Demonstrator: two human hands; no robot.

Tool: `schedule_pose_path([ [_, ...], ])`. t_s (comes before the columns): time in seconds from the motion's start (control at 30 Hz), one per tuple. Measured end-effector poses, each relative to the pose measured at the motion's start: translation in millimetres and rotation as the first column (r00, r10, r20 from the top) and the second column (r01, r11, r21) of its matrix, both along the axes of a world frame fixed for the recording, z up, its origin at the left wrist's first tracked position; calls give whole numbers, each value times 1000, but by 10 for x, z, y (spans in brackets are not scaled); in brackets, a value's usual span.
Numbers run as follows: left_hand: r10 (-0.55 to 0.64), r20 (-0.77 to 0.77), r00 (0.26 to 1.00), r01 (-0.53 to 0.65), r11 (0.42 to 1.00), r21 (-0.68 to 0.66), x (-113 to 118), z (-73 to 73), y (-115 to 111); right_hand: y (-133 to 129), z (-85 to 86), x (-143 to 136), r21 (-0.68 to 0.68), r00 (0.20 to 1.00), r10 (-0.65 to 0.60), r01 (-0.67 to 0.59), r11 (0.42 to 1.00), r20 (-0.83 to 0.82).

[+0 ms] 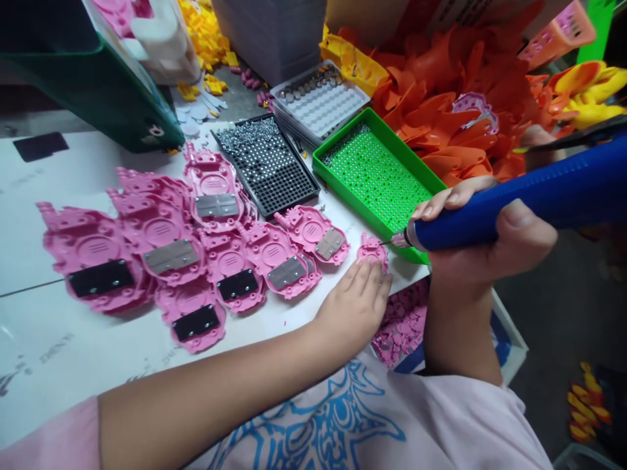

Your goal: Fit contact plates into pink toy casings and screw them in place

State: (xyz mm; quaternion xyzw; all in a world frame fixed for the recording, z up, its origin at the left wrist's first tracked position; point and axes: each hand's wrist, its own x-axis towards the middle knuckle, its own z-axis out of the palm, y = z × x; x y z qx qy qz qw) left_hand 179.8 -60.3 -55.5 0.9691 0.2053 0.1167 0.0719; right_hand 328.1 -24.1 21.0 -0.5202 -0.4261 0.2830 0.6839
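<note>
My left hand (353, 308) presses its fingers together over a small pink plastic shell (371, 246), holding it against the white tabletop near the edge. Much of that shell is hidden under the fingers. In my right hand (522, 238) is a blue electric screwdriver (568, 183), with the fingers wrapped round its body. Its thin bit points left and meets the upper part of the shell; whether a screw sits there is too small to tell. To the left lie several pink shells (267, 251) with black or grey screwed-on covers, some of them stacked.
Behind the shells are a black screw tray (274, 163) and a green screw tray (377, 176). A clear plastic tray (318, 108) of round metal pieces stands farther back. Orange plastic parts (441, 124) are heaped at right. A dark green bin (98, 85) rises at left.
</note>
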Motion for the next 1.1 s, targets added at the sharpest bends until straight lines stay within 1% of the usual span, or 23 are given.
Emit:
schedule_pose_path([
  [0.1, -1, 14, 1000, 1, 1000, -5, -1, -3, 5, 6, -40, -3, 43, 999, -15, 17, 999, -32],
  [0.23, 19, 32, 999, -19, 1000, 5, 3, -27, -13, 21, -79, 19, 51, 999, 24, -22, 998, -36],
  [0.37, 36, 51, 998, -38, 999, 30, 8, -38, -21, 36, -77, 35, 26, 998, 36, -34, 999, -55],
  [0.57, 22, 28, 999, -23, 999, 33, 4, -12, -5, 39, -74, 9, 16, 996, 5, -3, 1000, -85],
  [0.7, 23, 25, 999, -23, 1000, 12, 6, -4, -3, 28, -106, 19, 40, 996, 60, -57, 998, -68],
  [0.87, 7, 5, 1000, -7, 1000, -30, 17, -6, -13, 17, -137, 21, 74, 986, 166, -164, 984, -16],
  [0.97, 20, 12, 1000, -20, 1000, -12, 26, 6, -19, 22, -134, 2, 127, 977, 207, -211, 969, 39],
  [1.1, 26, 9, 1000, -26, 1000, 8, 39, 27, -22, 46, -158, -2, 121, 975, 219, -221, 968, 28],
])
